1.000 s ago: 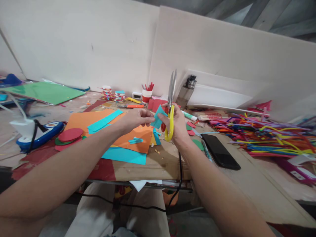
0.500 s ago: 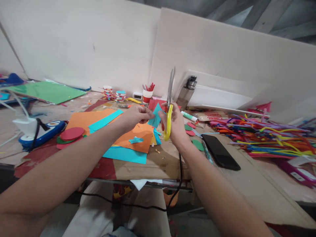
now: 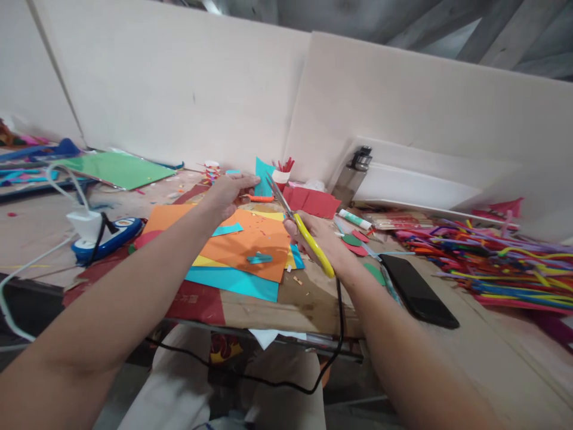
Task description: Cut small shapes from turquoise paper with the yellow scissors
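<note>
Between the fingers of my left hand (image 3: 230, 192) is a small piece of blue paper (image 3: 265, 178), held up above the table. My right hand (image 3: 316, 233) is closed on yellow-handled scissors (image 3: 308, 239), whose blades point up and left toward the paper's right edge. Below my hands lie orange paper sheets (image 3: 264, 239) with a few thin blue strips (image 3: 259, 258) on top. A larger blue sheet (image 3: 242, 283) sticks out beneath them. My left forearm partly covers another blue strip (image 3: 228, 229).
A red-and-white cup of red sticks (image 3: 281, 176) stands behind the paper, beside red paper (image 3: 313, 202). On the right are a black phone (image 3: 418, 289), a glue stick (image 3: 355, 219) and piled pipe cleaners (image 3: 496, 257). A blue power strip (image 3: 107, 239) sits on the left.
My left hand has moved the blue paper up and left. The scissors have tipped from upright to slanting left, toward the paper. The view has shifted slightly left.
</note>
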A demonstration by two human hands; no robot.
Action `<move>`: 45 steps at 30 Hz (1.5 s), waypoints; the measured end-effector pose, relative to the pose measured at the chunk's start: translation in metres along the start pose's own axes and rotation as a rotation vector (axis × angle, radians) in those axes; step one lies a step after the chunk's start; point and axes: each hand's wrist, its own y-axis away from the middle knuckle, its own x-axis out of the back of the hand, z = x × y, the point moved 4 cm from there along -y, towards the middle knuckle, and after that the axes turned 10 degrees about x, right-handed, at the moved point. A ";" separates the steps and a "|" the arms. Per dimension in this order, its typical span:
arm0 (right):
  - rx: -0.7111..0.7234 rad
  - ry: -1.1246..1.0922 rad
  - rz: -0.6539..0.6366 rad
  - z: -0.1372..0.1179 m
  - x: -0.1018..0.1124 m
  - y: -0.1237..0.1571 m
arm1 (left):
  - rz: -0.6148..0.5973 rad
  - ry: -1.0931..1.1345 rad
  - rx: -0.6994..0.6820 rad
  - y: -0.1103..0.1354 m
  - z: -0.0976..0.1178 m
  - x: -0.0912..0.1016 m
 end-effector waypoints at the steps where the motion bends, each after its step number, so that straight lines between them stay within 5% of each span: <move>1: -0.007 -0.018 -0.011 -0.001 0.000 0.000 | -0.005 0.013 -0.006 0.000 0.001 0.000; 14: -0.050 -0.162 -0.014 0.007 -0.007 0.003 | -0.050 -0.125 -0.158 0.004 0.001 -0.011; 26: -0.091 -0.141 0.086 0.009 -0.014 -0.001 | -0.122 0.075 0.071 0.016 -0.015 -0.034; 45: -0.097 -0.154 0.134 0.008 -0.015 0.000 | -0.142 0.131 0.093 0.016 -0.021 -0.039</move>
